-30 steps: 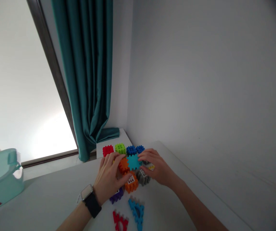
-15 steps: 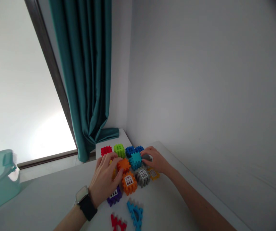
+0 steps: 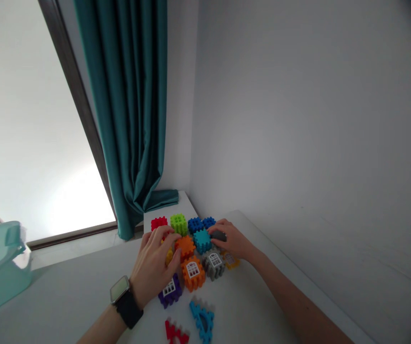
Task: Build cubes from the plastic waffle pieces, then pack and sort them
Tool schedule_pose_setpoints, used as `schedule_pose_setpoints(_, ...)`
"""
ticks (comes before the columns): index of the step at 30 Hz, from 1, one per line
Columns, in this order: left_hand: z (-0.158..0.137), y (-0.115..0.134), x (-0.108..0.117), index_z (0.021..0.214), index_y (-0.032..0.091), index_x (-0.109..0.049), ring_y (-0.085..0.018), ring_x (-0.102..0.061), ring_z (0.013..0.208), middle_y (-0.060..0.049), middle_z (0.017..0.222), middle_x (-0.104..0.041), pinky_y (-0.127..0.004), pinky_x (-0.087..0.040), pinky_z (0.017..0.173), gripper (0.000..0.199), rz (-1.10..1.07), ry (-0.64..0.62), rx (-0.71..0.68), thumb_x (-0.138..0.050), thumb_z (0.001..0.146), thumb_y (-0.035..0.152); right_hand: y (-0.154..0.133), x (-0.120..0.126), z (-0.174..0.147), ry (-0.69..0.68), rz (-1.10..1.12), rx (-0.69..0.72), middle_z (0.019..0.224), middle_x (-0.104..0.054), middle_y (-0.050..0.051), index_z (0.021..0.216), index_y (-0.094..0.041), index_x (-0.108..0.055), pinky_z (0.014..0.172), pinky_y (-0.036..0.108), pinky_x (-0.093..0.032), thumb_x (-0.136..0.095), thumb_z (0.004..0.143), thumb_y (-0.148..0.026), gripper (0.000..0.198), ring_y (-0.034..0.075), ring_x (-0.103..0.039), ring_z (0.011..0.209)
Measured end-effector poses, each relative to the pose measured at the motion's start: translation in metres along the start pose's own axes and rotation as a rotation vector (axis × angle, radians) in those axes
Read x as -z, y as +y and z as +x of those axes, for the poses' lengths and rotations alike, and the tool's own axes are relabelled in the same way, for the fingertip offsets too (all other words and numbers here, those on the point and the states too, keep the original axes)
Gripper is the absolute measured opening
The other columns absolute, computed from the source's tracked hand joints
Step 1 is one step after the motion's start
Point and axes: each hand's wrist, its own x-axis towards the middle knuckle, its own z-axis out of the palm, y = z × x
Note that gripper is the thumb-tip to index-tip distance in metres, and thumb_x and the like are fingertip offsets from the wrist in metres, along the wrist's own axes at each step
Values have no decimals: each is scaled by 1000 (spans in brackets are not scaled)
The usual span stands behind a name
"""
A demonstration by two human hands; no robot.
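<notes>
My left hand point(image 3: 156, 262), with a watch on the wrist, curves over a yellow block point(image 3: 169, 255) that is mostly hidden under the palm. Its fingertips and thumb come close to an orange block point(image 3: 184, 246). My right hand point(image 3: 234, 242) bends its fingers and thumb round a grey block point(image 3: 219, 235), beside a turquoise block point(image 3: 202, 241). In front stand an orange block with a white window point(image 3: 193, 273), a grey block with a white window point(image 3: 214, 263) and a purple block point(image 3: 170, 292), partly behind the left hand.
Behind the hands sit a red block point(image 3: 159, 223), a lime green block point(image 3: 179, 223) and blue blocks point(image 3: 195, 224). Nearer lie a blue flat piece point(image 3: 204, 319), a red flat piece point(image 3: 175, 333) and a yellow window piece point(image 3: 231, 259). A mint bin point(image 3: 3, 267) is left; a wall point(image 3: 298, 143) is right.
My left hand has drawn back slightly to the left, its thumb coming off the orange block. The right hand stays almost in place; the whole view has shifted a little.
</notes>
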Motion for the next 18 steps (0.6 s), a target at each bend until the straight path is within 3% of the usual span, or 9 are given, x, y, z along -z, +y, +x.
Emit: schedule_pose_setpoints(18, -1, 0, -2, 112, 22, -60, -25, -54, 101, -9, 113, -56, -45, -45, 90, 22, 0, -33, 0, -47, 94, 22, -1, -1, 0, -25, -36, -14, 112, -65, 7, 103, -25, -72, 102, 43, -42, -69, 80, -22, 23, 25, -56, 111)
